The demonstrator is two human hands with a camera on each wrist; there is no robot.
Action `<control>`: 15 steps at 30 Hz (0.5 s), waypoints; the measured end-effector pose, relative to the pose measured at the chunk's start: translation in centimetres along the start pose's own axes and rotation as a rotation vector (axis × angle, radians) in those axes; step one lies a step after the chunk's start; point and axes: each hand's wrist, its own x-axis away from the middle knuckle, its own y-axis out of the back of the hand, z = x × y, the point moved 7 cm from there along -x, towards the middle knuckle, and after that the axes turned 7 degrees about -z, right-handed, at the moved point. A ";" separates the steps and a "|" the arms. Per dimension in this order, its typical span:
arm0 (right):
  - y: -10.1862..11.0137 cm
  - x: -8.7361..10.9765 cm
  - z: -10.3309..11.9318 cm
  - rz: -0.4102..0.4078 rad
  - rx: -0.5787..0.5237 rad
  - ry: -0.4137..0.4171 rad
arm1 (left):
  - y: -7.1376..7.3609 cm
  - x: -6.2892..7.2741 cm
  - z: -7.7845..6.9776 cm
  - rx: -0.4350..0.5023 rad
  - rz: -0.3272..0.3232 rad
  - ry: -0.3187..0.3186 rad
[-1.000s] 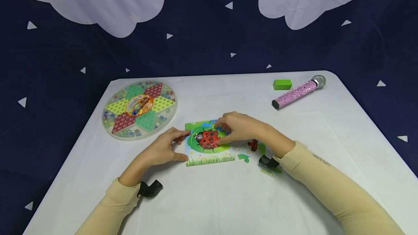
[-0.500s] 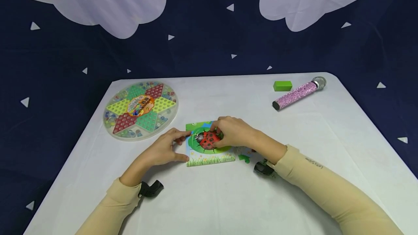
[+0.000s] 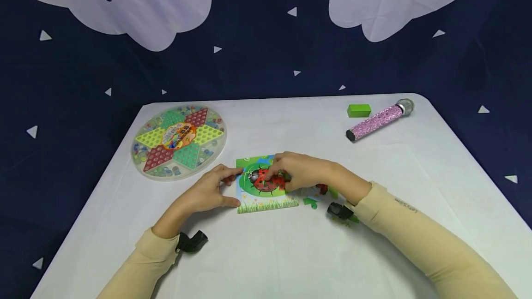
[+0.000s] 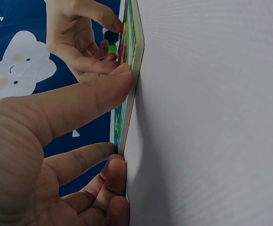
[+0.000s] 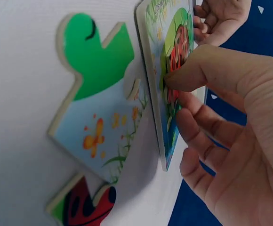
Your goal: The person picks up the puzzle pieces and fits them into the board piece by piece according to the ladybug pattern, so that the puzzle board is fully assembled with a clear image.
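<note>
A square ladybug jigsaw board [image 3: 266, 206] lies at the middle of the white table. At its left edge rests my left hand [image 3: 209, 189], thumb and index fingertip extended against the board's side and top. My right hand [image 3: 302, 170] is over the board's right half, pinching a red ladybug puzzle piece [image 5: 171, 62] between thumb and fingers. That piece is close over the picture and partly covered by the fingers. Loose pieces lie right of the board: a green-and-blue flowered piece [image 5: 96, 101] and a red spotted piece [image 5: 84, 202].
A round Chinese checkers set [image 3: 178, 142] with marbles lies at the back left. Toward the back right are a green block [image 3: 359, 110] and a pink glitter microphone [image 3: 376, 121]. Several loose pieces are partly hidden under the right wrist.
My right hand moved left across the board, then slightly back right, with the fingers tilting around the red piece. The left hand stayed at the board's left edge.
</note>
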 end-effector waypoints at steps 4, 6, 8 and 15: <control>-0.3 0.0 0.2 0.025 -0.055 0.043 | -0.1 0.0 -0.1 0.002 -0.003 -0.012; -0.4 0.1 0.2 0.025 -0.060 0.042 | -0.1 0.0 -0.1 0.003 -0.004 -0.012; -0.2 0.4 0.1 0.008 -0.047 0.020 | -0.1 0.0 -0.1 0.005 -0.005 -0.020; 0.7 1.8 -0.4 -0.141 0.061 -0.109 | -0.2 0.0 0.0 0.006 -0.008 -0.017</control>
